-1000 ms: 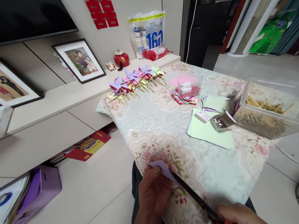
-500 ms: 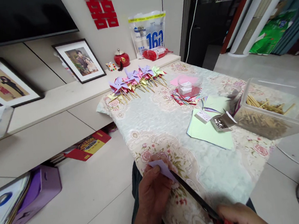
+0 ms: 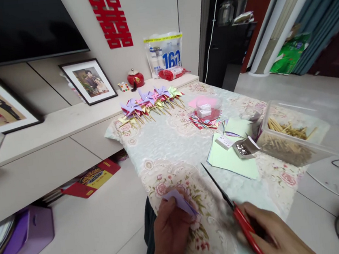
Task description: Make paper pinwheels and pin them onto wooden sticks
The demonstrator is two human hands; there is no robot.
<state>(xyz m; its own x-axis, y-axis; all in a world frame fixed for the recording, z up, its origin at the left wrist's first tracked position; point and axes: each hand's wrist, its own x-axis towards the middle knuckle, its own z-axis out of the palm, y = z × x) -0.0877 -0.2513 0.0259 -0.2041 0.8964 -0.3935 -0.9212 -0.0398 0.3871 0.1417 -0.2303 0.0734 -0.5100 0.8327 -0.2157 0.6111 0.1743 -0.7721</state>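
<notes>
Right now I am watching the left hand (image 3: pixel 169 235) pinching a small folded piece of lilac paper (image 3: pixel 180 201) between thumb and fingertips, clamped at its near edge, so the sheet is sticking out just past the fingers over the near end of the floral tablecloth (image 3: pixel 171 143). The right hand (image 3: pixel 273 235) is wrapping around the red handles of a pair of scissors with dark blades (image 3: pixel 232 209); the grip is closed on the handles, and the blades are lying together, pointing away from the fingers. The blade tip is sitting apart from the lilac paper, to the right of the left fingertips, not biting into it.

Well beyond both hands, at the far end of the cloth, a row of finished paper pinwheels on wooden sticks (image 3: pixel 150 102) is lying in purple, pink and green. Ahead of the right fingers a stack of pale green paper sheets (image 3: pixel 230 161) is resting uncut, with a clear plastic tub of wooden sticks (image 3: pixel 291 135) further right and a small open box of metal pins (image 3: pixel 243 148) touching the stack.

I am judging the work as partly through: many pinwheels are made, while plenty of sheets and sticks are remaining, and this lilac piece is not yet assembled.
</notes>
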